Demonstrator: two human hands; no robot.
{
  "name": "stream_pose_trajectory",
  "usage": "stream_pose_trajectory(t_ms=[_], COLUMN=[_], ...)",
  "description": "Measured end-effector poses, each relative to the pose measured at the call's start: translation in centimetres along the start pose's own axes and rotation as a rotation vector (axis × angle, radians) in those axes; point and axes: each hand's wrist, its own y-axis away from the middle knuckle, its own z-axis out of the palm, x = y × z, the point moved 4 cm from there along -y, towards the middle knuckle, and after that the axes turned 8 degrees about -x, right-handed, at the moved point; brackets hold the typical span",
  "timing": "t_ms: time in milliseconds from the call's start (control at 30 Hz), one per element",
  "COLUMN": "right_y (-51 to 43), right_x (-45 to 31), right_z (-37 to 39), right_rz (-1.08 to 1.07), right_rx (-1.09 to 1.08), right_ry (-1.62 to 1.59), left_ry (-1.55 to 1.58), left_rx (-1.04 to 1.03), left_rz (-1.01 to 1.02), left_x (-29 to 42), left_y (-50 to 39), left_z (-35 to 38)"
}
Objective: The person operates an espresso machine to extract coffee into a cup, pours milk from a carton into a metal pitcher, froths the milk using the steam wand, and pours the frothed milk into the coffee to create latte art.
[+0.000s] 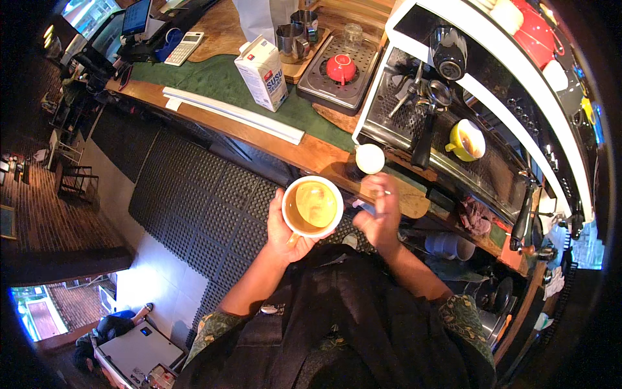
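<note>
In my left hand is a cup with a white rim and a yellowish handle, tilted towards me. Tan, foamy coffee fills much of it. My right hand is blurred, its fingers bent and the thumb apart. Just beyond those fingers, at the counter's front edge, a small pitcher shows a white, milk-like surface. Whether the fingers grip its handle is hidden by blur.
An espresso machine stands to the right, a yellow cup on its drip tray. A milk carton, a red upturned cup and metal pitchers occupy the wooden counter. Rubber matting covers the floor.
</note>
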Motion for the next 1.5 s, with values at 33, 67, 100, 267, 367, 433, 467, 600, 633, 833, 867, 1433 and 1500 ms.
stream_pose_trajectory(t_ms=[33, 67, 100, 267, 367, 433, 467, 600, 633, 833, 867, 1433, 1500], right_y=[2.1, 2.8, 3.5, 1.9, 2.6, 2.3, 2.4, 2.6, 2.6, 0.3, -0.3, -5.1, -5.0], right_x=[2.3, 3.9, 5.4, 9.4, 13.2, 13.2, 13.0, 9.9, 8.3, -1.0, -2.5, -14.0, -14.0], right_z=[-0.6, -1.3, -1.9, -2.7, -2.4, -2.0, -2.0, -3.1, -3.5, -7.6, -7.9, -10.8, -11.0], right_rz=[0.108, 0.204, 0.302, 0.417, 0.297, 0.238, 0.217, 0.255, 0.217, -0.154, -0.184, -0.315, -0.315], right_rx=[0.212, 0.286, 0.36, 0.175, 0.217, 0.235, 0.235, 0.21, 0.198, 0.179, 0.188, 0.12, 0.069], right_ry=[-0.01, 0.008, 0.02, -0.221, -0.31, -0.396, -0.44, -0.208, -0.194, -0.084, -0.153, -0.239, -0.216], left_ry=[0.024, -0.019, -0.056, -0.136, -0.166, -0.188, -0.228, -0.356, -0.378, -0.473, -0.513, -0.956, -0.981], left_rx=[-0.01, -0.02, 0.026, 0.072, 0.112, 0.04, 0.034, 0.087, 0.119, 0.064, 0.047, -0.038, -0.041], left_rz=[0.014, 0.009, 0.024, 0.039, 0.054, 0.039, 0.047, 0.086, 0.1, 0.155, 0.159, 0.093, 0.096], left_x=[0.3, 0.6, 0.9, 2.0, 2.2, 2.6, 2.7, 2.7, 2.7, 2.8, 2.8, 0.2, 0.2], left_y=[0.1, 0.2, 0.4, 1.1, 0.8, 0.8, 0.8, 1.0, 1.1, 1.5, 1.4, -0.5, -0.8], left_z=[-0.2, -0.5, -0.8, -1.6, -1.4, -1.3, -1.3, -0.9, -0.9, 0.2, 0.7, 11.3, 11.6])
